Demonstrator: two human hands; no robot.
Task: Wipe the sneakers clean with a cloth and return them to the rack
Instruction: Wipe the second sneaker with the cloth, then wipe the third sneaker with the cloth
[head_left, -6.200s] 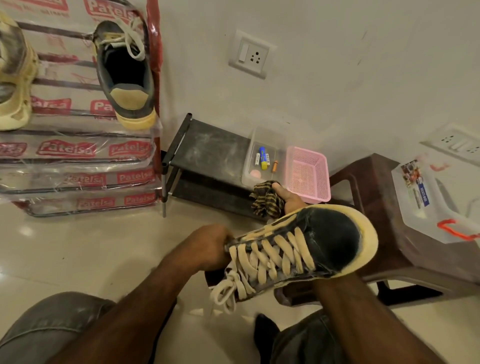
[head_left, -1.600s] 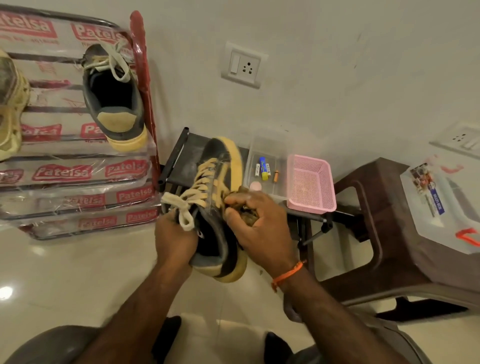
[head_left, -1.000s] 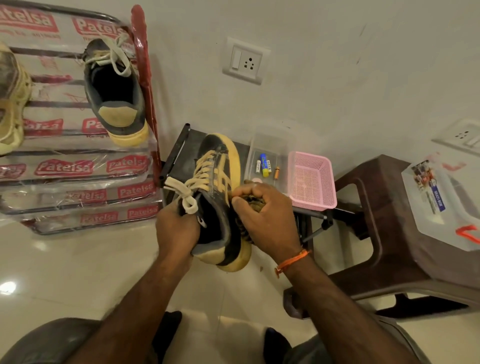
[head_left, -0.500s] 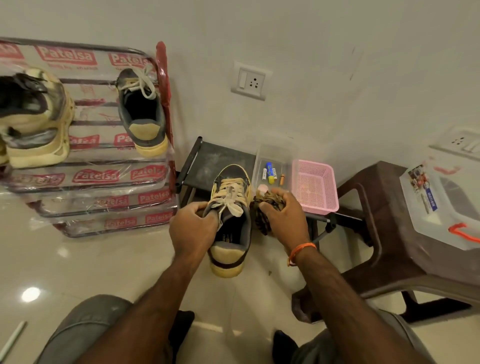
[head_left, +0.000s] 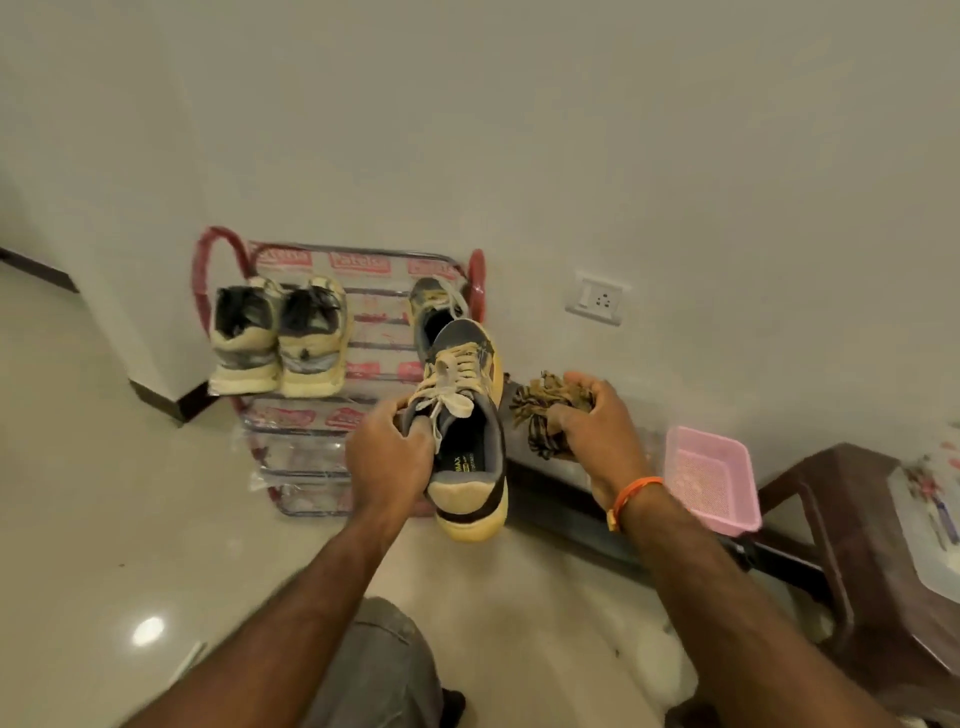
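Note:
My left hand (head_left: 390, 457) grips a dark grey sneaker (head_left: 467, 431) with a yellow sole and cream laces by its tongue side, toe pointing away toward the rack. My right hand (head_left: 597, 426) is closed on a bunched brown-and-black patterned cloth (head_left: 543, 410), held just right of the shoe and apart from it. The red-framed shoe rack (head_left: 363, 332) with plastic-wrapped shelves stands against the wall behind. Its matching sneaker (head_left: 434, 306) rests on the top shelf at the right, partly hidden by the held shoe.
A pair of bulky cream sneakers (head_left: 283, 338) sits on the rack's top shelf at the left. A low black stand (head_left: 566, 512) runs to the right with a pink basket (head_left: 711, 483) on it. A brown plastic stool (head_left: 857, 545) stands at the far right. A wall socket (head_left: 595, 299) is above.
The view has pulled back and up, bringing the whole rack into sight. The sneaker has been lifted toward the rack's top shelf, and the cloth hand has drawn away from the shoe.

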